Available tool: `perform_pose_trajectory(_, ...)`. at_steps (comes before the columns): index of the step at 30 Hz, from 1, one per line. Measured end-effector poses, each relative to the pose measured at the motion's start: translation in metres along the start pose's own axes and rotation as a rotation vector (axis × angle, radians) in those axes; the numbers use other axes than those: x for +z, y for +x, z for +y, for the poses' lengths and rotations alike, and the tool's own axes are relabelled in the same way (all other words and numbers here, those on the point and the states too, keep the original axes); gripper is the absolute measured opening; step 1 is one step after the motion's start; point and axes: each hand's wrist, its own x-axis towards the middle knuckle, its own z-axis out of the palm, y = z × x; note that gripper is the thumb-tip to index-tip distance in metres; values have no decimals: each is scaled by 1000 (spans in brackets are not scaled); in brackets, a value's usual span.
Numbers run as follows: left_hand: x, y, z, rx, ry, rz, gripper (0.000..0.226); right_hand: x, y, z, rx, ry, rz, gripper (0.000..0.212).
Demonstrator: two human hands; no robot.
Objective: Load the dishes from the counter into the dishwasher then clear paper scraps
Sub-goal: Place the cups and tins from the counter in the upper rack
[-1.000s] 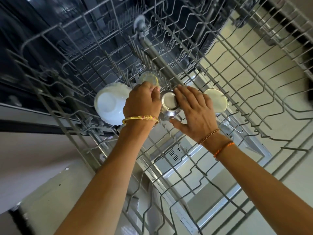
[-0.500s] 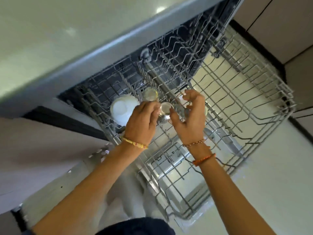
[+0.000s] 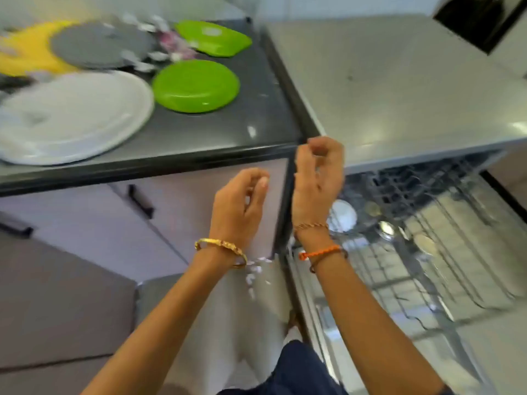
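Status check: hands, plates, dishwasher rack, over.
Left hand and right hand empty, loosely curled. Two round green plates, large white plate on dark counter. Wire rack out, path clear.

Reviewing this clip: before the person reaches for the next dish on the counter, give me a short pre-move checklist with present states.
1. Left hand free: ok, holds nothing.
2. Right hand free: ok, fingers loosely curled, holding nothing.
3. Dishes waiting on counter: ok, near green plate and large white plate are unobstructed.
4. Dishwasher rack pulled out: ok.
5. Paper scraps cleared: not ok.
6. Free rack slots: cannot tell, blurred.
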Motion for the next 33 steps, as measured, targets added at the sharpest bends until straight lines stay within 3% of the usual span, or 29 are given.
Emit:
perform_pose_trajectory(2, -50, 2, -2, -4, 37, 141, 24, 57, -27, -10, 103, 58, -228, 9)
perform_pose_trajectory(6, -140, -1, -28, -103, 108, 504, 18, 150, -73, -28, 203, 165, -529, 9)
perform_pose_trajectory(11, -239, -14, -83, -273, 251, 799, 21, 248, -101, -26, 388, 164, -909, 9)
perform_pose_trajectory(15, -314, -18, -126, -397, 464, 997, 35, 329, -130, -12, 407, 53, -1270, 19)
perform_pose_trajectory(18, -368, -24, -144, -536, 725, 1076, 59, 383, -152, -10, 433, -22, -1534, 27)
perform_pose_trajectory(19, -373, -24, -147, -560, 827, 1065, 65, 386, -152, -5, 405, -39, -1561, 36)
perform_pose_trajectory(21, -416, -42, -161, -696, 1069, 1220, 69, 440, -188, -6, 301, -72, -1876, 51)
perform_pose_trajectory(23, -429, -53, -159, -744, 1197, 1244, 68, 449, -200, -4, 184, -97, -1945, 62)
perform_pose_trajectory(25, -446, -74, -156, -928, 1270, 1330, 65, 474, -234, -8, 105, -70, -2050, 70)
perform_pose_trajectory(29, -474, -116, -148, -1173, 1248, 1447, 80, 499, -297, -14, -184, -68, -2039, 82)
perform_pose_trajectory(31, -483, -124, -148, -1169, 1230, 1455, 85, 505, -318, -16, -390, -68, -1965, 88)
perform_pose_trajectory(33, -486, -125, -150, -1015, 1182, 1459, 85, 508, -327, -17, -655, -176, -1897, 91)
